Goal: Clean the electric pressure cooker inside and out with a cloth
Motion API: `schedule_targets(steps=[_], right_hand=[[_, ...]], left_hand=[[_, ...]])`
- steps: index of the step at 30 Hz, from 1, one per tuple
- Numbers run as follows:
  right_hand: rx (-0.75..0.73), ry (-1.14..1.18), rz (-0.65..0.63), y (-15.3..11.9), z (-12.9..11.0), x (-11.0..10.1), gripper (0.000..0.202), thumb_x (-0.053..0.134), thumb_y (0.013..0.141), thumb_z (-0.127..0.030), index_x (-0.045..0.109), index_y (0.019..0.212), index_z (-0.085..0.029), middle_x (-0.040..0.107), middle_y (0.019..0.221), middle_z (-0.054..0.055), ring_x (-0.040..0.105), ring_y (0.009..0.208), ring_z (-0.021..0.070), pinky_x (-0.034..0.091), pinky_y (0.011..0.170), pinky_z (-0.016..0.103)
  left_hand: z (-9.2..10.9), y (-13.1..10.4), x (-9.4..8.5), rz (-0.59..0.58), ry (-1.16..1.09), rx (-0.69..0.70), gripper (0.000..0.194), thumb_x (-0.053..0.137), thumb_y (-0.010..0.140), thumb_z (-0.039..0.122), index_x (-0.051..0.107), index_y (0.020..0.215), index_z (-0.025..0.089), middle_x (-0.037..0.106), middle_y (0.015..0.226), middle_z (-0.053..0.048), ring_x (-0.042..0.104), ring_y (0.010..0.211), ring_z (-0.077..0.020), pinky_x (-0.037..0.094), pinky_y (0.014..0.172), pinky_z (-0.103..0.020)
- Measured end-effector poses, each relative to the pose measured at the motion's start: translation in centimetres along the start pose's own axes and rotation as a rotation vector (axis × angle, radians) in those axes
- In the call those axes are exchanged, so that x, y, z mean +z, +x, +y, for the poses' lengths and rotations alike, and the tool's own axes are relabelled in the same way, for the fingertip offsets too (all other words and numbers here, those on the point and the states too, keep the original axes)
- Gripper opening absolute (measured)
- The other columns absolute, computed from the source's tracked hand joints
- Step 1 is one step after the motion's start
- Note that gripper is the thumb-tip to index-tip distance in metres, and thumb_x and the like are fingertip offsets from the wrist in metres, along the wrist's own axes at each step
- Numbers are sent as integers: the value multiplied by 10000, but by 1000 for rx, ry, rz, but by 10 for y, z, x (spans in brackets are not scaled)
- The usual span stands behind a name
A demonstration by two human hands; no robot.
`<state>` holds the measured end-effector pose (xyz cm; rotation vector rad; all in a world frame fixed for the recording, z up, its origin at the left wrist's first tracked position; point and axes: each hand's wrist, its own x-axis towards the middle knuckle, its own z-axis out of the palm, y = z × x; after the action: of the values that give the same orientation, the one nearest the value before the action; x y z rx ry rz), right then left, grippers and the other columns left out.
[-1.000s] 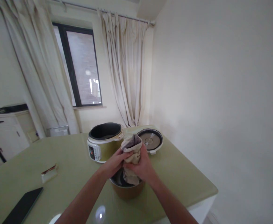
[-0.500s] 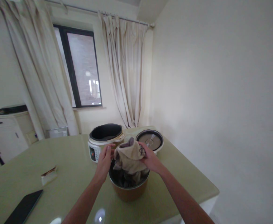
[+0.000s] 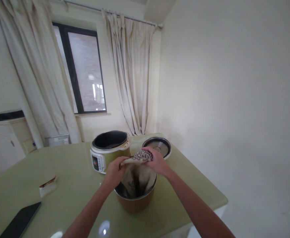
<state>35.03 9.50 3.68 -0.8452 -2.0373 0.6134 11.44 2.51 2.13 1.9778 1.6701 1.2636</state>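
A beige cloth (image 3: 145,175) with a dark-patterned part hangs stretched between my two hands, its lower part inside a brown inner pot (image 3: 135,205) with a dark interior. My left hand (image 3: 114,172) is closed on the cloth's left edge. My right hand (image 3: 157,160) grips the patterned part on the right. Behind my hands stands a rice cooker body (image 3: 110,150) in white and green, its top uncovered. Its round lid (image 3: 160,147) lies inner side up to the right of it. What lies at the bottom of the pot is hard to make out.
On the left of the green table (image 3: 72,178) lie a dark phone or tablet (image 3: 21,219) and a small white-and-brown packet (image 3: 48,187). A bare wall (image 3: 229,99) runs along the right. Curtains (image 3: 130,72) and a window (image 3: 86,69) are at the back.
The bunched cloth has been lowered and spread, and its patterned part now shows along the top. My left hand has closed on its edge. The view has shifted slightly.
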Motion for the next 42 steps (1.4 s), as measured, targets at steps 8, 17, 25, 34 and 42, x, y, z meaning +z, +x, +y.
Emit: schedule_targets(steps=[8, 17, 25, 34, 42], right_hand=[[-193, -245, -153, 31, -9, -35, 195, 669, 944, -284, 787, 1092, -234, 714, 1287, 97, 624, 1248, 284, 445, 1108, 466], [-120, -64, -415, 72, -51, -59, 371, 681, 906, -556, 757, 967, -197, 680, 805, -24, 610, 779, 185, 439, 719, 278], [-172, -252, -486, 86, -26, -84, 173, 634, 819, -209, 686, 655, -188, 562, 589, -38, 506, 636, 141, 343, 641, 264], [-59, -287, -185, 91, -29, -120, 228, 564, 915, -308, 629, 732, -188, 627, 730, 4, 544, 761, 172, 362, 739, 283], [427, 215, 139, 94, -29, -98, 279, 649, 798, -437, 702, 795, -163, 649, 702, 5, 559, 684, 167, 378, 614, 279]], left_hand=[[38, 42, -49, 156, -260, -19, 290, 633, 823, 475, 714, 913, 212, 689, 793, 1, 609, 764, -198, 461, 671, -266], [57, 87, -81, 329, -627, -196, 233, 659, 736, 420, 641, 833, 209, 571, 675, 51, 509, 633, -143, 366, 557, -226], [54, 86, -106, 359, -708, -134, 239, 669, 668, 392, 574, 795, 213, 553, 712, 41, 520, 681, -146, 420, 616, -231], [25, 80, -121, 226, -260, -68, 561, 721, 711, 728, 623, 855, 195, 572, 724, 32, 512, 688, -152, 403, 594, -249], [33, 89, -88, 401, 34, -254, 328, 655, 741, 535, 595, 773, 215, 593, 674, 14, 538, 660, -178, 377, 574, -278]])
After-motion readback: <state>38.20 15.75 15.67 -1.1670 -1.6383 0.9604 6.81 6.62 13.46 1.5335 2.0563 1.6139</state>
